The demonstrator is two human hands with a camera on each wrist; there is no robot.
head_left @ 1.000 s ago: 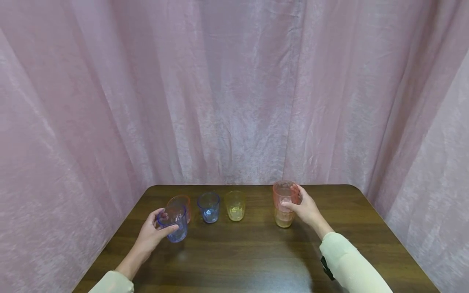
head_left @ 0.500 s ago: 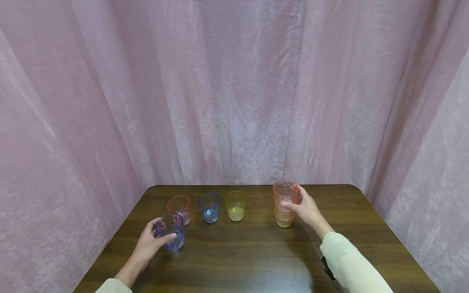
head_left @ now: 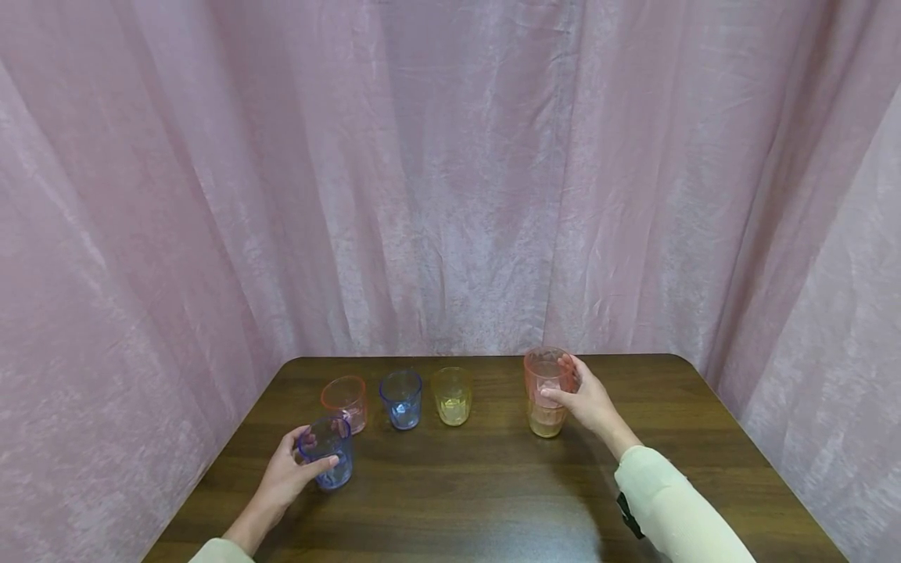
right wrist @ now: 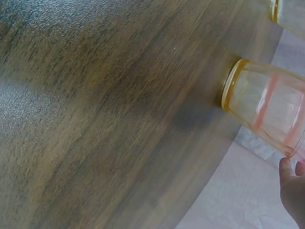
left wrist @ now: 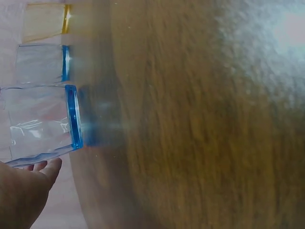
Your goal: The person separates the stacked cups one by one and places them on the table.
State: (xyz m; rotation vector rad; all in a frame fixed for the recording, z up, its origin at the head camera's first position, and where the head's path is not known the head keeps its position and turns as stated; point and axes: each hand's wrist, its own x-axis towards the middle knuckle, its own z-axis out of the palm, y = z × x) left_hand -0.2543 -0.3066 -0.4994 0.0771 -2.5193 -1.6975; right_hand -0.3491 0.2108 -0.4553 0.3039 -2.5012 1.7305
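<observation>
My left hand (head_left: 285, 473) grips a clear blue tumbler (head_left: 336, 463) from its left side, thumb across the near wall and fingers behind. The tumbler is upright at the table's left; in the left wrist view its thick blue base (left wrist: 74, 117) shows close over the wood. On the right, my right hand (head_left: 593, 403) holds a clear red tumbler (head_left: 538, 377) by its side. This red one sits nested in a yellow tumbler (head_left: 546, 427), whose amber base (right wrist: 232, 86) shows close to the table in the right wrist view.
Behind the held blue tumbler stands another red tumbler (head_left: 348, 395). To its right are a second blue tumbler (head_left: 401, 399) and a yellow tumbler (head_left: 452, 397), in a row. A pink curtain (head_left: 450, 195) hangs behind the brown wooden table (head_left: 450, 493).
My left hand has brought the blue tumbler nearer to me, slightly left and lower, away from the red tumbler behind it. The right hand and its nested tumblers have stayed in place.
</observation>
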